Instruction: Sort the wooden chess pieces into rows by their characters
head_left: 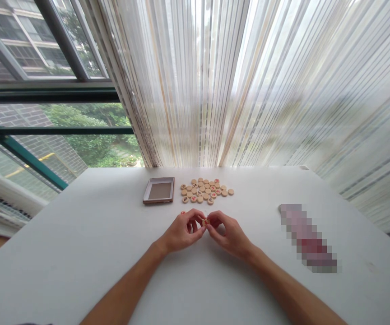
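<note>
Between the fingertips of both my hands is a round wooden Chinese chess piece (206, 222) with a red character on its face. My left hand (185, 230) pinches it from the left, its fingers curled. From the other side, my right hand (227, 232) grips the same piece between thumb and fingers. Just behind my left hand, another red-marked chess piece (183, 213) is partly hidden by the knuckles. Beyond my hands lies a loose spread of chess pieces (202, 189), some showing red or black characters, others blank side up.
A shallow open box (173, 189) stands left of the pieces on the white table (96, 248). On the right lies a long pixelated object (308, 239) that I cannot make out. Striped string curtains (198, 90) hang along the table's far edge, with a window (90, 131) at the left.
</note>
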`<state>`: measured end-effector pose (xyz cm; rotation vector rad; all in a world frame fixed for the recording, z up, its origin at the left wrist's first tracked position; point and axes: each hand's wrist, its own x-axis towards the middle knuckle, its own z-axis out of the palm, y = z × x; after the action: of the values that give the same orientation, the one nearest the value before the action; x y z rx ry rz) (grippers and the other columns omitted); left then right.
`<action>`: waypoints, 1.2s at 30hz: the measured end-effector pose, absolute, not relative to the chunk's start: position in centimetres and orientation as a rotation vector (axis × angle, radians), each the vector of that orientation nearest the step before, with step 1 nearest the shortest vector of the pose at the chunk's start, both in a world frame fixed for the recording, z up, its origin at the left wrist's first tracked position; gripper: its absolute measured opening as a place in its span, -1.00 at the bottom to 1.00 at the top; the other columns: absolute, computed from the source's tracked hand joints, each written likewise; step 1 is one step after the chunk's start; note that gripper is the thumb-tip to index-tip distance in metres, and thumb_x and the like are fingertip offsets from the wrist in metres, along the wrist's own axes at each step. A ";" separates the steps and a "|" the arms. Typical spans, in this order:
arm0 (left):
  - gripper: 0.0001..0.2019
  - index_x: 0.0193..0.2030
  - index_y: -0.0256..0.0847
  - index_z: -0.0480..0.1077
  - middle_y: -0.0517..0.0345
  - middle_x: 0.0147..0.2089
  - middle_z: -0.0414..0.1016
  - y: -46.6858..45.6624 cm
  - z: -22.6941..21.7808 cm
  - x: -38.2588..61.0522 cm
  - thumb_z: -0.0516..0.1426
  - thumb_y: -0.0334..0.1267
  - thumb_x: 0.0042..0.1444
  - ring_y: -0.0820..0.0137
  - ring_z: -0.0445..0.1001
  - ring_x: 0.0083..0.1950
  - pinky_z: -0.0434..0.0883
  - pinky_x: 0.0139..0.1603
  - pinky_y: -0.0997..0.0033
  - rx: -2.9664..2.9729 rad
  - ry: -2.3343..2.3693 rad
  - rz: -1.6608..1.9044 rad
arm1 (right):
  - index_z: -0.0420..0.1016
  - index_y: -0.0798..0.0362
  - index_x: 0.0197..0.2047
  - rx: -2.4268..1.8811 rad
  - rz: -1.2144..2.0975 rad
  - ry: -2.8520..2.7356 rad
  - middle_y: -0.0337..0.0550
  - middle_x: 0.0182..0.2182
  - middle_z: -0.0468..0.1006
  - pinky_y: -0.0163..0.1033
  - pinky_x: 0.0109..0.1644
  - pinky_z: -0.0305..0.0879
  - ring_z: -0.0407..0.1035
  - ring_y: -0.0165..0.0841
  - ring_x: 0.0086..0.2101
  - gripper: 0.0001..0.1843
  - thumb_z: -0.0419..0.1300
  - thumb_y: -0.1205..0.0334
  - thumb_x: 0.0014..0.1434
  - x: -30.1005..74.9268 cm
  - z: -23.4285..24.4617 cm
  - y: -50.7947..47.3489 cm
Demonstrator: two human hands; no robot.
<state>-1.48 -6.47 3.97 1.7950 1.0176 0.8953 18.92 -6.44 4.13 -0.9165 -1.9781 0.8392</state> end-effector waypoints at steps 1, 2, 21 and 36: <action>-0.70 -0.03 -0.23 0.37 0.11 -0.27 0.54 -6.5 3.9 -1.5 0.23 -0.16 0.15 0.53 0.36 -0.45 0.31 -0.47 0.56 1.797 1.018 0.895 | 0.40 0.00 -0.16 -0.927 0.839 -1.979 -0.18 -0.33 0.56 -0.25 -0.21 0.44 0.46 -0.37 -0.35 -0.92 0.15 0.21 0.29 18.9 4.0 -6.4; -0.71 -0.03 -0.22 0.37 0.12 -0.27 0.53 -6.5 3.8 -1.5 0.23 -0.17 0.15 0.54 0.36 -0.45 0.31 -0.47 0.56 1.801 1.019 0.893 | 0.40 0.00 -0.17 -0.937 0.839 -1.979 -0.19 -0.34 0.56 -0.25 -0.22 0.44 0.46 -0.37 -0.36 -0.92 0.16 0.20 0.29 18.9 4.0 -6.4; -0.75 -0.07 -0.19 0.38 0.19 -0.31 0.51 -6.6 3.6 -1.3 0.22 -0.19 0.13 0.54 0.37 -0.45 0.32 -0.46 0.55 1.823 1.032 0.877 | 0.41 -0.01 -0.21 -0.968 0.893 -1.968 -0.23 -0.37 0.59 -0.27 -0.23 0.40 0.47 -0.39 -0.37 -0.90 0.11 0.18 0.34 19.0 4.0 -6.2; -0.73 0.00 -0.22 0.38 0.09 -0.23 0.56 -6.5 4.2 -1.6 0.20 -0.22 0.18 0.51 0.40 -0.42 0.35 -0.43 0.53 1.846 1.028 0.880 | 0.36 0.00 -0.15 -0.943 0.891 -1.979 -0.25 -0.37 0.53 -0.27 -0.23 0.35 0.41 -0.39 -0.38 -0.81 0.03 0.44 0.23 19.2 4.2 -6.4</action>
<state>-1.59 -6.47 4.23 1.8460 1.0276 0.8797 19.23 -6.38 4.19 -0.9426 -1.9790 0.8907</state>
